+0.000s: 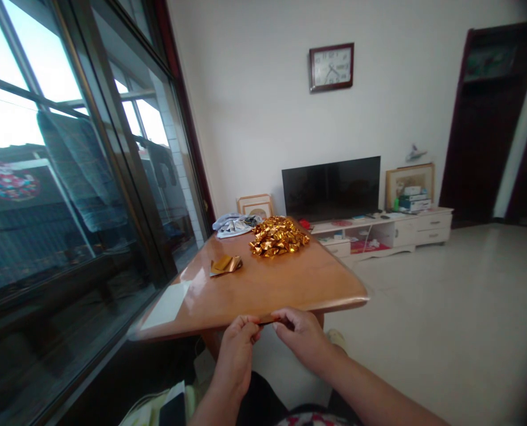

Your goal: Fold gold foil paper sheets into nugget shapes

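My left hand (240,340) and my right hand (299,331) meet just past the near edge of the wooden table (298,287). Between them, pinched from both sides, is a thin piece of foil paper (267,323), seen almost edge-on and dark from here. Its far side is hidden by my fingers. Farther up the table lies a heap of folded gold foil pieces (278,236), shiny and crumpled-looking. Left of the heap rests a small stack of flat gold foil sheets (226,265).
A white paper sheet (165,305) lies at the table's left edge. Folded cloth or bags (236,225) sit at its back corner. Beyond stand a television (332,188) and a white cabinet (423,228). Glass doors (125,177) line the left; a phone (173,408) lies low beside me.
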The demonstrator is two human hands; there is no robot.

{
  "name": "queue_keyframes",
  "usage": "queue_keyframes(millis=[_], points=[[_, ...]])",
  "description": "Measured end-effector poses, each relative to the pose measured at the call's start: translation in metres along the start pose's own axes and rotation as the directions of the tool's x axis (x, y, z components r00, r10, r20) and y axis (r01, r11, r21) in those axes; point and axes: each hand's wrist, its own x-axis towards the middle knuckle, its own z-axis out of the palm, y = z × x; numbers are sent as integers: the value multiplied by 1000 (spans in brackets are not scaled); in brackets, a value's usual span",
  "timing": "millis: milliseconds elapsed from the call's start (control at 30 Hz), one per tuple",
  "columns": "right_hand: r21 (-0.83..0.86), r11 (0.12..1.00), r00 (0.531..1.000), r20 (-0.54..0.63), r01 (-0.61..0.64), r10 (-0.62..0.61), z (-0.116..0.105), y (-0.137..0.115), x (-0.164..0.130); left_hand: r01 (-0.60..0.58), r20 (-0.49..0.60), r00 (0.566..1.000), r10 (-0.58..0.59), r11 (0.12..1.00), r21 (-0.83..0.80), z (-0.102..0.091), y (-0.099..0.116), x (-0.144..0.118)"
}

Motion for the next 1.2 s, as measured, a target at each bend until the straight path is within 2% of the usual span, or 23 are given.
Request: queue_keyframes(millis=[267, 433, 600, 733, 900, 1067, 1200], points=[[41, 998, 998, -48, -43, 45, 10, 1, 0, -113, -123, 983, 136, 978, 178, 5, -6, -2], [12, 997, 994, -80, -71, 72, 12, 6, 0, -192, -148, 960, 238, 944, 267, 6, -8, -2], [10, 995, 992, -78, -102, 102, 13, 14, 0, -227, -150, 950, 275, 934, 276, 5, -11, -2], [70, 987, 988, -53, -142, 145, 16, 22, 1, -214, -164, 952, 257, 947, 241, 5, -14, -2], [118, 984, 987, -80, -133, 143, 20, 25, 2, -189, -154, 965, 211, 971, 146, 7, -16, 2], [125, 985, 988, -87, -118, 129, 18, 20, 3, -89, -131, 987, 89, 996, 6, 6, -16, 5], [116, 989, 991, -85, -93, 103, 17, 20, 5, -35, -76, 996, 40, 997, 63, 5, -12, 3]])
